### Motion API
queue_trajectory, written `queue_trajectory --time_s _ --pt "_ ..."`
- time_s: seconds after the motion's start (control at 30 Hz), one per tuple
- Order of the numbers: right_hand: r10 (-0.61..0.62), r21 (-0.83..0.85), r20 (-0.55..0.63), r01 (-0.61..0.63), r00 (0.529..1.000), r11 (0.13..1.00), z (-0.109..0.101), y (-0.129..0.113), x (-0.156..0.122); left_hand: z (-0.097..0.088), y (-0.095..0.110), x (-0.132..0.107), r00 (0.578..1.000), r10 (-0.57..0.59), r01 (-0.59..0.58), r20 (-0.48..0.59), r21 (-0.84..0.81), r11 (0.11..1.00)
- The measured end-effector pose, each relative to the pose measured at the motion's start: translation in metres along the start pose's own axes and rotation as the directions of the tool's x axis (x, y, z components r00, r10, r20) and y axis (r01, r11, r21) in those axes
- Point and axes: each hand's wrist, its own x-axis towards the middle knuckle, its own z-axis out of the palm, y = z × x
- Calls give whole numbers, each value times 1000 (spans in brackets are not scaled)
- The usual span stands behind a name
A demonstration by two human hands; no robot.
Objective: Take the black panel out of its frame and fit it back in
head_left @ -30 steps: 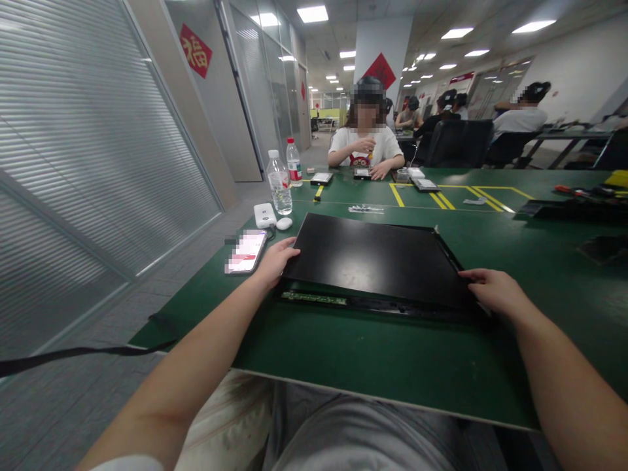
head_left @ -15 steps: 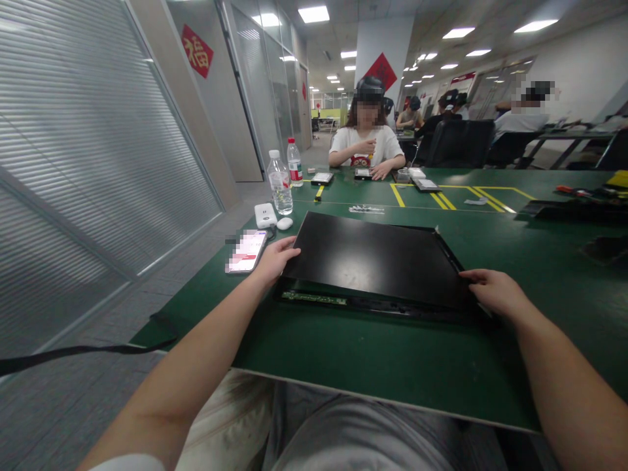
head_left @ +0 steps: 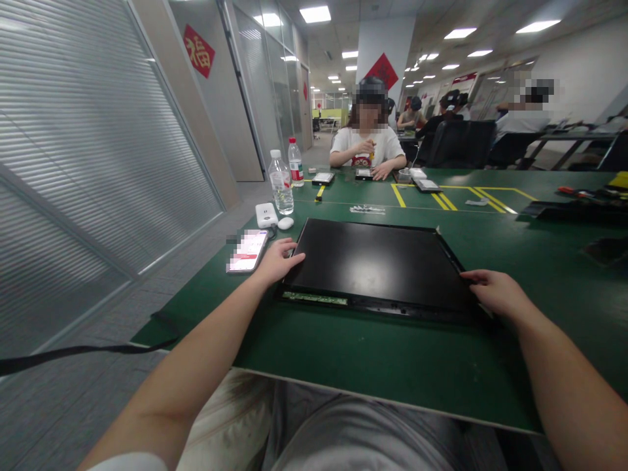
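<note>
A large black flat display panel lies on the green table in front of me, over a dark frame with a green circuit strip showing along its near edge. My left hand grips the panel's left edge, thumb on top. At the right near corner, my right hand holds the panel with its fingers curled over the edge.
A phone lies just left of my left hand. Behind it are a white power bank, an earbud case and two water bottles. A person sits across the table with small devices. Dark parts lie at the far right.
The panel's near edge has come down from a slight tilt and now lies nearly flat on the frame. Both hands stay on its edges.
</note>
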Motion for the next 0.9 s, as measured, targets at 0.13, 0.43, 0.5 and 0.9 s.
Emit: queue_trajectory --time_s 0.13,0.43,0.5,0.9 --pt "38 40 13 -38 999 998 1 -3 -3 -1 -7 4 1000 2 -4 29 67 998" --pt "40 61 12 -40 999 997 0 -5 -6 -3 -13 5 996 48 -67 76 268 961" --pt "44 65 6 -44 999 997 -1 -6 -6 -3 -15 5 995 51 -72 80 288 955" --pt "17 61 -13 -16 1000 998 2 -1 -2 -1 -14 4 994 67 -89 81 314 945"
